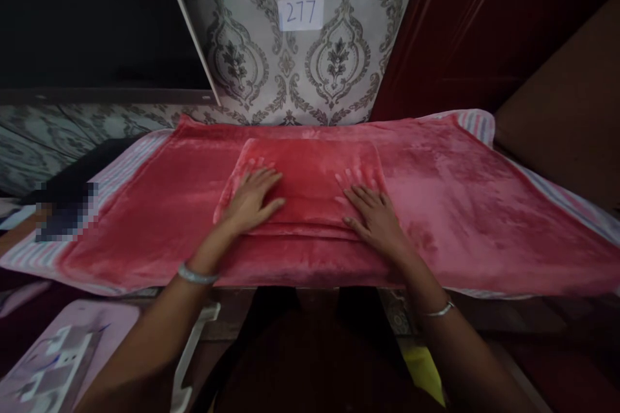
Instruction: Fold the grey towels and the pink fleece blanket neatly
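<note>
A folded red plush cloth [310, 174] lies in the middle of a larger red plush blanket [484, 206] spread over a table. My left hand [252, 199] rests flat on the folded cloth's left part, fingers stretched out and pointing away from me. My right hand [372, 214] lies flat on its right part near the front edge, fingers spread. Both hands hold nothing. A silver bangle is on each wrist.
A striped sheet [116, 171] shows under the blanket at the left and right edges. Behind stands a patterned wall with a paper label reading 277 [301, 11], and a dark red door [460, 26] to the right. A pale pink object [62, 348] lies at lower left.
</note>
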Motion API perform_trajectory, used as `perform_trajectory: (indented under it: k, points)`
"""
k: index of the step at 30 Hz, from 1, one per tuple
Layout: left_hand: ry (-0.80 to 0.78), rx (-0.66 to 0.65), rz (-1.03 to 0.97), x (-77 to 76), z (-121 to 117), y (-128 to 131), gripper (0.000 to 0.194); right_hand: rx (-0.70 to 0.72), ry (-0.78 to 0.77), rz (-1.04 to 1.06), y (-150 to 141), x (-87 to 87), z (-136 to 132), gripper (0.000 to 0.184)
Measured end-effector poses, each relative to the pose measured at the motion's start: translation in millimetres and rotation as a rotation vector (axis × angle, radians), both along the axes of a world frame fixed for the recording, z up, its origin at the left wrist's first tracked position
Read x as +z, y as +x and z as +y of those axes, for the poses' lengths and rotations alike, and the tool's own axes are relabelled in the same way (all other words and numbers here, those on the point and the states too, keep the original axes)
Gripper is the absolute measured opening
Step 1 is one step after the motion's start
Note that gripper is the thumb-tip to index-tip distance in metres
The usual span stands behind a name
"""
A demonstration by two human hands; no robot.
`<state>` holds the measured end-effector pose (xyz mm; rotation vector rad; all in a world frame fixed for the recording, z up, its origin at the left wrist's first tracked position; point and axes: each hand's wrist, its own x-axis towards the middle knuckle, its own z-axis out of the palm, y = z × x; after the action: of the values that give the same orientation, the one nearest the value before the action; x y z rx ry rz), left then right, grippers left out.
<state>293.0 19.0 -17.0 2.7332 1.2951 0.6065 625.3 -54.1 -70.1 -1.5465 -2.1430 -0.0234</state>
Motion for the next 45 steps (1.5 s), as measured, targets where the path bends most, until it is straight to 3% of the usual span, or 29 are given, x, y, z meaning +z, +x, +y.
perform_trajectory:
  k: [2,4,9,18,24,27,30,34,38,40,42,45]
  points:
    - [0.032,-0.140,0.042,-6.1,-19.4,7.1,0.064,0.005,0.017,-0.024,6.3,-3.8,-11.0,0.066]
    - [0.070,-0.184,0.062,-16.6,-31.2,12.9,0.059,0.005,0.028,-0.038,12.0,-8.0,-17.9,0.065]
    - [0.145,-0.098,0.074,-37.8,-33.0,19.6,0.062,-0.051,0.029,-0.033,18.1,-15.8,-20.1,0.067]
    - [0.216,-0.075,0.080,-31.6,-29.2,5.1,0.061,-0.074,0.162,-0.053,12.0,3.8,-28.3,0.071]
    - [0.118,-0.073,0.152,-56.2,-25.9,0.3,0.060,-0.059,0.091,-0.027,9.0,-25.3,-33.4,0.063]
    - [0.077,-0.098,0.101,-50.4,-30.4,-6.3,0.059,-0.038,0.112,0.024,15.2,-29.1,-39.8,0.050]
    - [0.000,-0.147,0.001,-27.2,-30.8,-16.8,0.050,-0.031,0.131,0.089,21.8,-14.1,-40.6,0.041]
    - [0.051,-0.056,-0.107,16.2,-0.1,-12.2,0.050,-0.069,0.175,0.136,8.4,35.6,-3.9,0.046]
    - [0.087,0.104,-0.044,61.6,67.9,26.5,0.058,-0.084,0.122,0.078,-32.7,97.0,78.4,0.055]
    - [0.060,0.160,0.010,77.6,101.2,50.4,0.059,-0.119,0.075,0.058,-52.3,116.1,120.3,0.057]
    - [0.036,0.227,0.054,81.3,124.9,70.8,0.057,-0.185,0.038,0.051,-65.5,118.5,151.7,0.057]
    - [0.003,0.327,0.082,56.9,139.0,88.2,0.052,-0.258,-0.034,0.042,-72.1,89.8,173.4,0.054]
